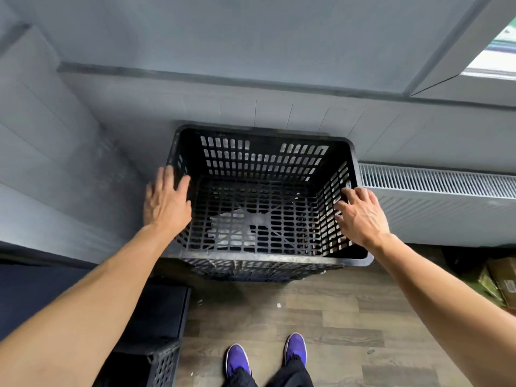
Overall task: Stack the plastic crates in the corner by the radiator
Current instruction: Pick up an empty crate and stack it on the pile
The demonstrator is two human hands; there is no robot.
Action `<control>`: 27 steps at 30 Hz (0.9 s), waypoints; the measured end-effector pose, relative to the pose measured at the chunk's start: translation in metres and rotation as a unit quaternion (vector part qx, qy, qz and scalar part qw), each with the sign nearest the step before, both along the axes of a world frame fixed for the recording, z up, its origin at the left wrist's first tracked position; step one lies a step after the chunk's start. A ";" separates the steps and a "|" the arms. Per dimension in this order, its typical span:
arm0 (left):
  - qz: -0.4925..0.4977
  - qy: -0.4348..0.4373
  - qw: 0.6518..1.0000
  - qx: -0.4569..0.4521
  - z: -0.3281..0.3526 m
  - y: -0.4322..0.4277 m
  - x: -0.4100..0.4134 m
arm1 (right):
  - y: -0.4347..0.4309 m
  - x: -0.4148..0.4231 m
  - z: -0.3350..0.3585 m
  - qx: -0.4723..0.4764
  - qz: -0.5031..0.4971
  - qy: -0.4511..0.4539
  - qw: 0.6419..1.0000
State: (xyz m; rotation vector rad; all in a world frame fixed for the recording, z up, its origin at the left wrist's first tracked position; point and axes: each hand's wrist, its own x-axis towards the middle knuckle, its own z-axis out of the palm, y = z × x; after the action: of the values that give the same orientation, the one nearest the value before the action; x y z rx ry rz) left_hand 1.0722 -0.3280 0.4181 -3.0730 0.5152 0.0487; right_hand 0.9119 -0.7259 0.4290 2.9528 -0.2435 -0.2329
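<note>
- Black crate (259,202) sits in the corner, radiator (435,202) just right of it.
- Left hand (166,202) fingers spread at its left rim.
- Right hand (363,216) fingers spread, touching its right wall.

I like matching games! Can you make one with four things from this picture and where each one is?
Things:
1. crate
2. radiator
3. shoes
4. cardboard boxes

Places:
A. bottom of the picture, on the wooden floor
B. in the corner, between both hands
C. far right, on the floor under the radiator
D. along the wall, right of the crate

Pairs: 1-B, 2-D, 3-A, 4-C
</note>
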 end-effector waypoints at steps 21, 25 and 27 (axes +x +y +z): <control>0.106 0.063 0.986 -0.109 -0.022 0.007 0.012 | -0.005 -0.007 -0.030 0.174 -0.105 -0.100 0.974; 0.103 0.063 0.988 -0.097 -0.023 0.010 0.010 | -0.001 -0.009 -0.032 0.158 -0.106 -0.084 0.978; 0.094 0.055 0.989 -0.099 -0.024 0.008 0.017 | -0.005 -0.005 -0.031 0.157 -0.111 -0.088 0.977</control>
State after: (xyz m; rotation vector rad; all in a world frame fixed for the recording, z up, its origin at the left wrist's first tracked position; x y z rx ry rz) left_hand 1.0892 -0.3205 0.3938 -3.3200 0.2433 0.1828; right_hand 0.9073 -0.7310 0.3977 3.2611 -0.6159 -0.0376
